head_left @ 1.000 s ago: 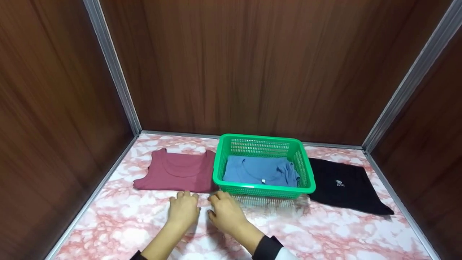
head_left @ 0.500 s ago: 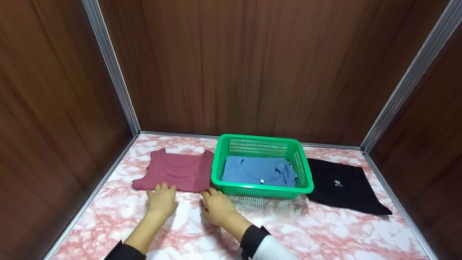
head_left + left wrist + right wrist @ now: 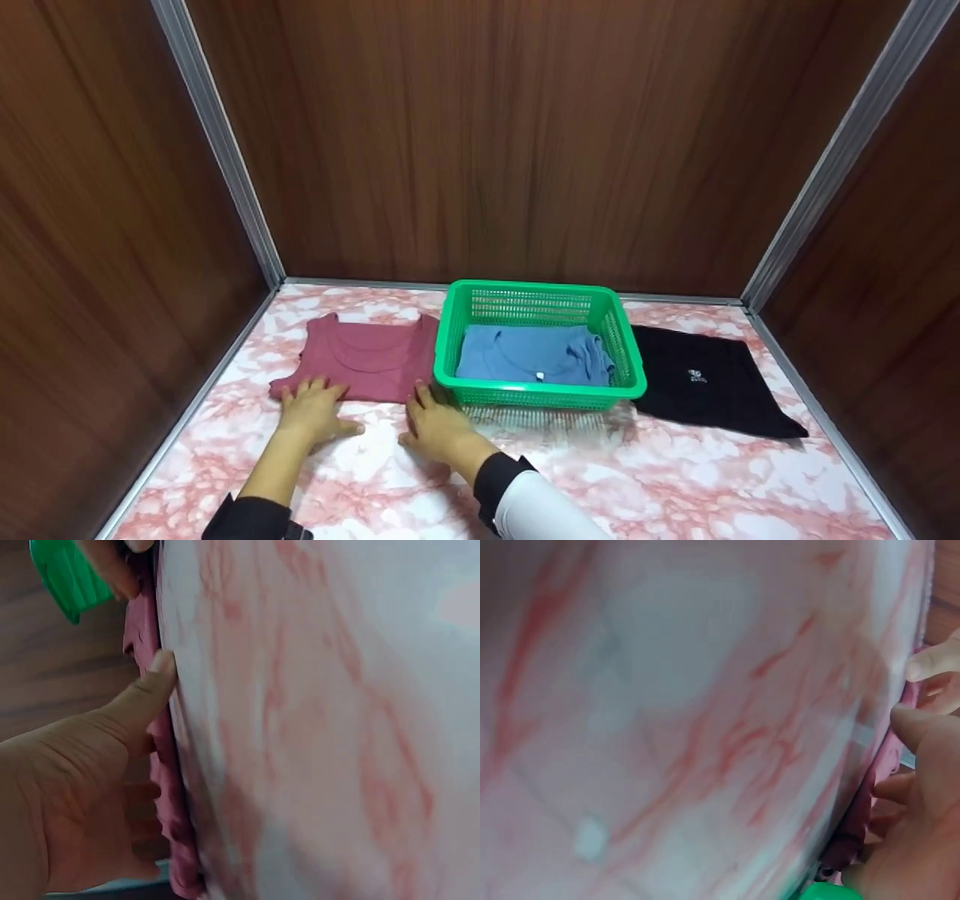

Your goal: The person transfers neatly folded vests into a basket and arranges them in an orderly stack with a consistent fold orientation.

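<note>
A maroon folded top (image 3: 371,356) with a scooped neckline lies flat left of the basket. At its near left edge, my left hand (image 3: 309,412) spreads its fingers, the fingertips on the cloth and the thumb out to the right. The left wrist view shows that hand (image 3: 90,787) beside the maroon cloth (image 3: 174,817), thumb extended. My right hand (image 3: 439,427) reaches the near right corner of the top, close to the basket, fingers extended. In the right wrist view, the right hand's fingers (image 3: 896,787) lie along the cloth's edge. Neither hand visibly grips it.
A green plastic basket (image 3: 540,392) stands at the centre, holding a folded blue garment (image 3: 525,356). To its right lies a folded black garment (image 3: 705,382) with a small white print. Brown wood-look panels (image 3: 480,142) enclose the marbled pink and white table (image 3: 675,480).
My left hand has moved left and spread its fingers on the maroon top's near edge. The right hand has shifted slightly left to the top's near right corner. The garments and basket stay put.
</note>
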`<state>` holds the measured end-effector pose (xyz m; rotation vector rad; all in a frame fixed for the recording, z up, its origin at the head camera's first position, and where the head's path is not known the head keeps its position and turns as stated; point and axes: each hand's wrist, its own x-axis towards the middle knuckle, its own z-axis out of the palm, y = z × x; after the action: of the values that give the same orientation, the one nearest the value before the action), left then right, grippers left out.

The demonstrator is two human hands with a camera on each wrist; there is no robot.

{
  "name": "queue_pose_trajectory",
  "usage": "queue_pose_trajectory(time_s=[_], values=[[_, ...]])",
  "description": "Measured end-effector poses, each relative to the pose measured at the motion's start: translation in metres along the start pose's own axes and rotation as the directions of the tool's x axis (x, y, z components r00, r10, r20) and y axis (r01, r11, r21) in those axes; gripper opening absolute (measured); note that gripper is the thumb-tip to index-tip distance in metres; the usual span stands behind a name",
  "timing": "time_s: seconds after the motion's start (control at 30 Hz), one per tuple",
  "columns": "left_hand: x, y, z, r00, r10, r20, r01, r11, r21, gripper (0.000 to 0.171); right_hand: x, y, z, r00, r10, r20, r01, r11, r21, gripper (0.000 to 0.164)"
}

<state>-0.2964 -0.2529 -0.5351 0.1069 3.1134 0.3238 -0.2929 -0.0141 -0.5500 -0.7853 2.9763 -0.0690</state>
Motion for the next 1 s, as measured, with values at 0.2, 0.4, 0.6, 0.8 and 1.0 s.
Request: queue_pose_trajectory(time_s=[0.2, 0.4, 0.6, 0.8, 1.0], values=[[0.003, -0.016, 0.004, 0.999, 0.049, 0.007, -0.048, 0.994, -0.1, 0.087, 0.004, 0.004, -0.006, 0.999, -0.024, 0.04, 0.025, 1.0, -0.011, 0.072], [0.006, -0.02, 0.004, 0.998, 0.068, -0.003, -0.068, 0.991, -0.115, 0.072, 0.007, 0.005, -0.011, 0.998, -0.02, 0.067, 0.019, 1.0, 0.015, 0.071], [0.005, -0.02, 0.004, 0.999, 0.045, 0.007, -0.044, 0.994, -0.096, 0.064, 0.007, 0.004, -0.009, 0.998, -0.027, 0.063, 0.03, 0.999, -0.043, 0.073], [-0.001, -0.017, 0.001, 1.0, 0.022, 0.014, -0.021, 0.995, -0.095, 0.063, 0.002, 0.001, -0.012, 0.998, -0.051, 0.048, 0.055, 0.995, -0.088, 0.072], [-0.015, -0.014, -0.003, 0.999, 0.037, -0.004, -0.037, 0.994, -0.102, 0.06, -0.004, 0.0, -0.012, 0.995, -0.096, 0.013, 0.097, 0.987, -0.131, 0.07]])
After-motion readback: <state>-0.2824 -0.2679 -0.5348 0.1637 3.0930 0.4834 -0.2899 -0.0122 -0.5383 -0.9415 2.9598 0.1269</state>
